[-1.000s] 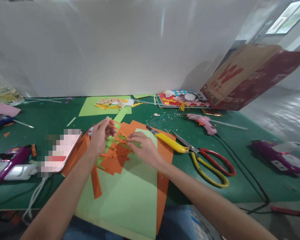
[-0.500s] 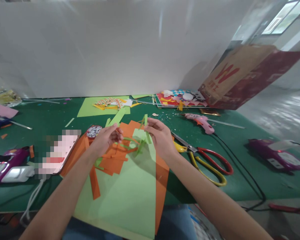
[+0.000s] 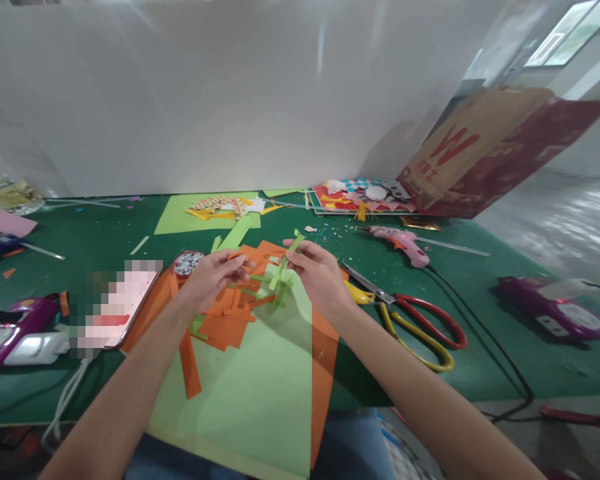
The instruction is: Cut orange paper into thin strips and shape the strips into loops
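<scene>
My right hand pinches a narrow light-green paper strip between thumb and fingers, above the paper pile. Facing it a short way off is my left hand, its fingers curled toward the thumb; an orange edge shows at the fingertips, but whether they hold it is unclear. Several loose green strips hang or lie between the hands. Underneath are cut orange paper strips and a large light-green sheet, with an orange sheet below that.
Scissors with red and yellow handles lie to the right, beyond them a pink glue gun with its cord. A phone and a purple device are at left. A paper bag leans at the back right.
The green strip in my right hand has tilted, its lower end swinging left toward the loose strips. My left hand has shifted slightly, its fingers reaching a little further right.
</scene>
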